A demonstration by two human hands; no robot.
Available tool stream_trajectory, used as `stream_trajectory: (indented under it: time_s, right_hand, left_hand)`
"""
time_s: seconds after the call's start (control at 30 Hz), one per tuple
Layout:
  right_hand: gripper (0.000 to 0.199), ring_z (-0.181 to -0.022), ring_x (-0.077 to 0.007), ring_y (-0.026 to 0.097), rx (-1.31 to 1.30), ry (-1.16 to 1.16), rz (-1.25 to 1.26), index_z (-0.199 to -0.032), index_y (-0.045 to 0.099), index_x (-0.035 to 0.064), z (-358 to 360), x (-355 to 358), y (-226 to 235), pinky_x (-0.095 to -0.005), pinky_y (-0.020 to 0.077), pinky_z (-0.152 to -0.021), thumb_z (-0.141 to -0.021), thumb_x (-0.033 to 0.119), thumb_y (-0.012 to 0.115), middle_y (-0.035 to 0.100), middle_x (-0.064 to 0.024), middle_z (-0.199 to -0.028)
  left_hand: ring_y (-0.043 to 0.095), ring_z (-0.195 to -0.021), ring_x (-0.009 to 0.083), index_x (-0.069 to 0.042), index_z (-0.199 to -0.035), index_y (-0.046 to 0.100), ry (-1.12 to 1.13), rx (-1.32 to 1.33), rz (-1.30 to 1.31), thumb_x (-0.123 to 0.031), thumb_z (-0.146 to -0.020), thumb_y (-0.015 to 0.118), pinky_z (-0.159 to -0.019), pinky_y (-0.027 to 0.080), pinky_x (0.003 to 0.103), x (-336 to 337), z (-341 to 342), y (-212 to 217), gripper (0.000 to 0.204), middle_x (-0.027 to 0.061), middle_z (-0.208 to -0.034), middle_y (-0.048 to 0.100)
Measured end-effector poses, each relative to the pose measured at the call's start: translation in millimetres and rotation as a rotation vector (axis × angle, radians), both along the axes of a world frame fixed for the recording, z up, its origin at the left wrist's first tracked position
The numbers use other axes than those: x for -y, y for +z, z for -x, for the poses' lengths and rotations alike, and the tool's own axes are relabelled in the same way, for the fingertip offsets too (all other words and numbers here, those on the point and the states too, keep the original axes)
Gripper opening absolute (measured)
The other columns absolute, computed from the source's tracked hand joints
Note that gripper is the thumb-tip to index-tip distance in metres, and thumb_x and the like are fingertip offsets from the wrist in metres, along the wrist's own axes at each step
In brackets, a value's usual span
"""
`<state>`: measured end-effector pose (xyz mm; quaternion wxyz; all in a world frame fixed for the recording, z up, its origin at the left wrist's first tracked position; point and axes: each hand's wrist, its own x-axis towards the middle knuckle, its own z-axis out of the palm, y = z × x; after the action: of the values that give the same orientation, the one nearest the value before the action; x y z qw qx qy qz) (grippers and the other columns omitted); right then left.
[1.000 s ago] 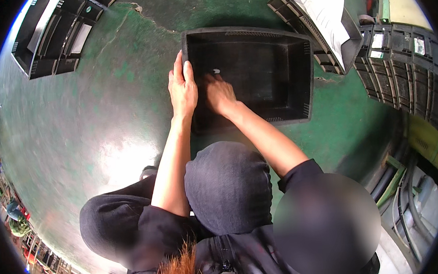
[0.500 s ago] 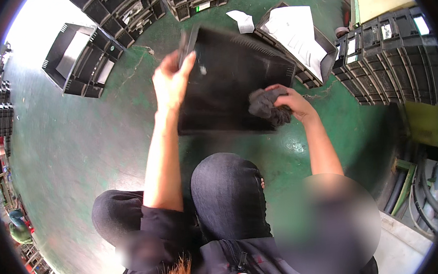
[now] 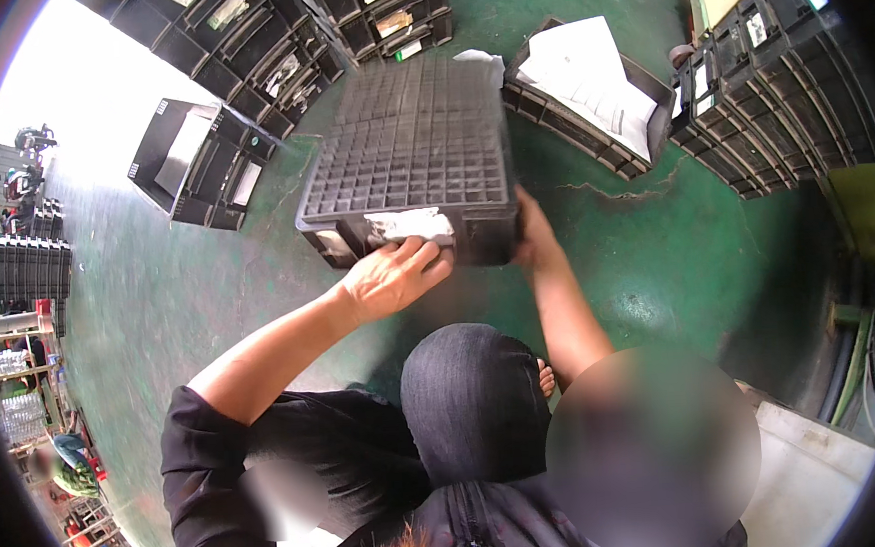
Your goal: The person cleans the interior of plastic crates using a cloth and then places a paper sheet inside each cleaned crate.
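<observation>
A black plastic crate (image 3: 410, 145) lies upside down on the green floor in front of me, its ribbed grid bottom facing up. My left hand (image 3: 390, 276) reaches to its near side wall, fingers curled on a white label (image 3: 409, 223) stuck there. My right hand (image 3: 536, 237) grips the crate's near right corner, partly hidden behind the wall. My bent knee in dark trousers (image 3: 470, 402) is just below both hands.
Another black crate holding white sheets (image 3: 592, 89) sits right behind the upturned one. Stacks of black crates stand at the top (image 3: 273, 43) and at the right (image 3: 778, 102). An open black crate (image 3: 190, 163) lies to the left on the green floor (image 3: 677, 259).
The crate has been turned from tilted, with its inside showing, to fully upside down. My left hand moved from its upper rim to the label on the near wall; my right hand shifted to the corner.
</observation>
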<state>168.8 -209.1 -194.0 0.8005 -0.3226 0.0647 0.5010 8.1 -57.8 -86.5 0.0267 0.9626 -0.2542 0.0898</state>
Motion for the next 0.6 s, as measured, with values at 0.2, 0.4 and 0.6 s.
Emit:
stream_trajectory:
  time_s: [0.2,0.4,0.6]
  right_hand:
    - [0.042,-0.104,-0.0209,0.056,0.138,-0.059,0.107,-0.124,0.040,0.0054,38.7,11.2,-1.6,-0.0348,0.0476,-0.088,-0.095,0.036,0.036,0.055,-0.0103,-0.117]
    - [0.037,-0.102,-0.0234,0.057,0.199,-0.188,-0.238,-0.123,0.045,0.0023,7.0,-6.4,-63.2,-0.0386,0.0485,-0.087,-0.094,0.025,0.038,0.055,-0.0133,-0.117]
    - [0.037,-0.092,-0.0244,0.060,0.095,-0.148,0.099,-0.116,0.051,0.0007,7.4,-10.2,-53.1,-0.0358,0.0491,-0.081,-0.092,0.025,0.037,0.059,-0.0135,-0.108]
  left_hand:
    - [0.054,-0.082,0.0180,-0.006,-0.105,0.053,0.048,-0.199,0.022,-0.013,-0.071,0.056,-0.066,0.050,0.030,5.7,12.1,-12.1,0.035,0.0048,-0.086,0.048]
    - [0.050,-0.090,0.0163,-0.007,-0.106,0.053,-0.004,-0.015,-0.150,-0.015,-0.073,0.054,-0.069,0.046,0.029,9.7,7.5,2.8,0.034,0.0025,-0.094,0.048]
    - [0.054,-0.088,0.0237,-0.005,-0.101,0.054,0.166,-0.278,0.173,-0.006,-0.072,0.056,-0.074,0.050,0.034,-1.9,-10.7,-28.0,0.030,0.0063,-0.092,0.051]
